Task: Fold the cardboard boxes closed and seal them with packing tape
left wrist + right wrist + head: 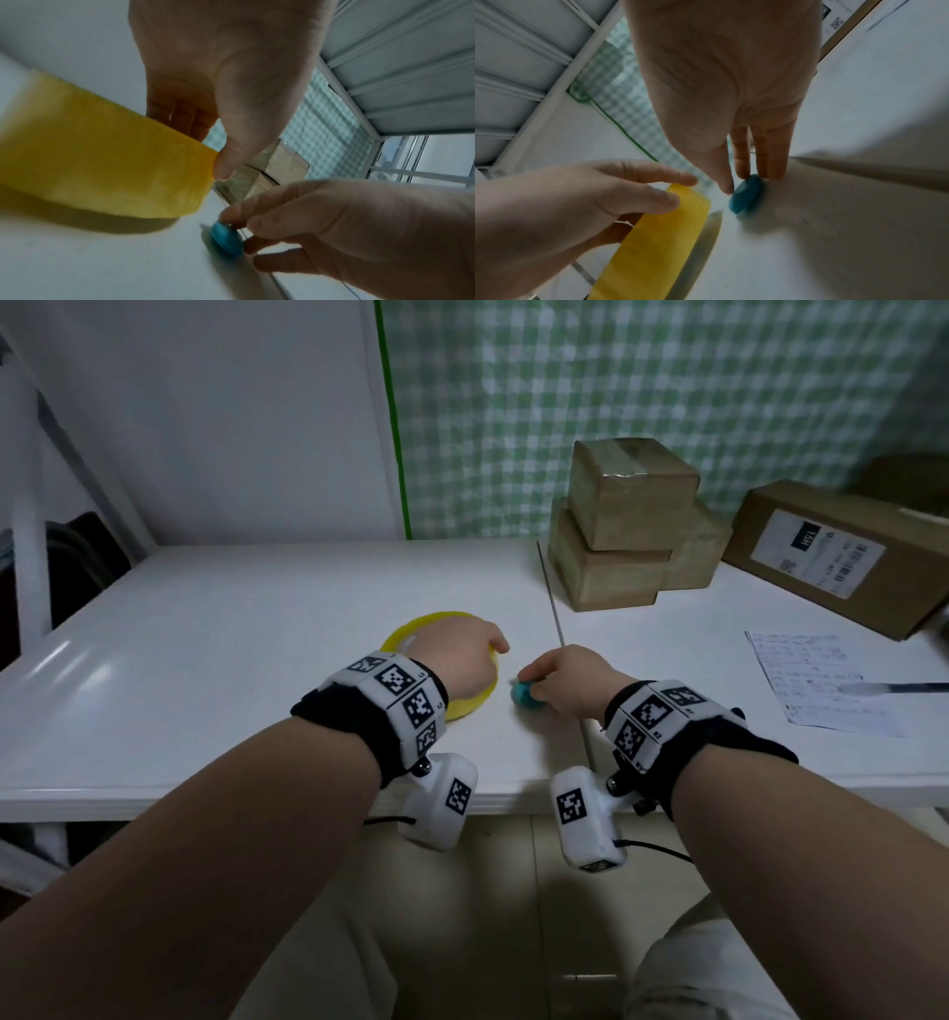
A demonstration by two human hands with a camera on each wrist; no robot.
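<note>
A yellow packing tape roll (pixel 464 706) (pixel 102 152) (pixel 659 243) lies flat on the white table (pixel 231 634). My left hand (pixel 482 649) (pixel 203 142) (pixel 654 192) grips its rim, thumb against the outer side and fingers curled over the top. Just to its right, a small blue round object (pixel 526 697) (pixel 226 239) (pixel 746 194) sits on the table, pinched between the thumb and fingers of my right hand (pixel 544 680) (pixel 743 180) (pixel 244 229). Small cardboard boxes (pixel 631 505) (pixel 277 166), closed and taped, are stacked at the back.
A long cardboard box (pixel 842 552) with a white label lies at the far right. A handwritten sheet (pixel 821 680) with a pen (pixel 898 688) on it lies right of my right hand. A narrow seam (pixel 557 613) divides two tabletops. A checked curtain hangs behind.
</note>
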